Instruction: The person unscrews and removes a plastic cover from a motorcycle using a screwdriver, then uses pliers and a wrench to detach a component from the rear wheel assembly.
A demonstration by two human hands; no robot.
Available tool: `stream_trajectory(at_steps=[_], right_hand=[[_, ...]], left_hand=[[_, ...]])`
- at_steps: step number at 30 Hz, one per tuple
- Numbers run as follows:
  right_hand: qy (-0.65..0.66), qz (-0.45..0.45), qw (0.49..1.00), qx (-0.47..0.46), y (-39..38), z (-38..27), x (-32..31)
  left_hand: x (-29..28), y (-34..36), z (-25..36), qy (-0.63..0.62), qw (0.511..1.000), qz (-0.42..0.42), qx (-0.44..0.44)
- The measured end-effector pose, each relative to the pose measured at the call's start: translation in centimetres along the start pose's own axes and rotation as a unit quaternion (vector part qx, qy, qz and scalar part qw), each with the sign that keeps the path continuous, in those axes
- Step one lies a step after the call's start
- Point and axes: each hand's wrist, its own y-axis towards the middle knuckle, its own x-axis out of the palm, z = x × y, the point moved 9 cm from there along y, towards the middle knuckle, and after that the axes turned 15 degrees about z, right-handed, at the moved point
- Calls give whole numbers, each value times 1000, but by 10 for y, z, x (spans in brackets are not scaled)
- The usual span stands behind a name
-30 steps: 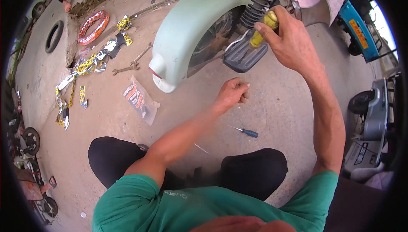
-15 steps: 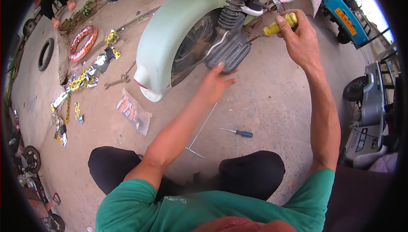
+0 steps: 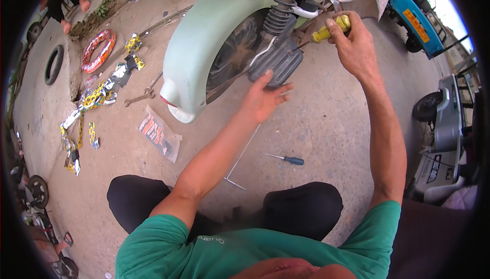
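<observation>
Concrete floor (image 3: 326,126) below; black cover (image 3: 279,65) between hands (image 3: 259,102) (image 3: 356,49).

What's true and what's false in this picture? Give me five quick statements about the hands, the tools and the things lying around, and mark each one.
1. The right hand holds a yellow-handled screwdriver. True.
2. The left hand is closed around the blue-handled screwdriver. False: its fingers are spread, with the thumb at the black ribbed cover; that screwdriver lies on the ground.
3. A thin T-handle wrench lies on the ground. True.
4. The red-wrapped ring is to the right of the pale green fender. False: it lies to the left.
5. A coil-spring shock absorber stands by the fender's right side. True.
</observation>
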Motion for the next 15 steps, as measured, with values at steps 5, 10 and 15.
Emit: stream_trajectory(at_steps=[5, 10, 15], right_hand=[[2, -1, 1000, -6, 1, -3, 3], [-18, -14, 999, -35, 3, -8, 4], [-72, -44, 991, -107, 12, -32, 7]], left_hand=[[-2, 0, 0, 9, 1000, 12, 4], [-3, 0, -1, 10, 1000, 7, 1], [-3, 1, -2, 6, 1000, 13, 2]])
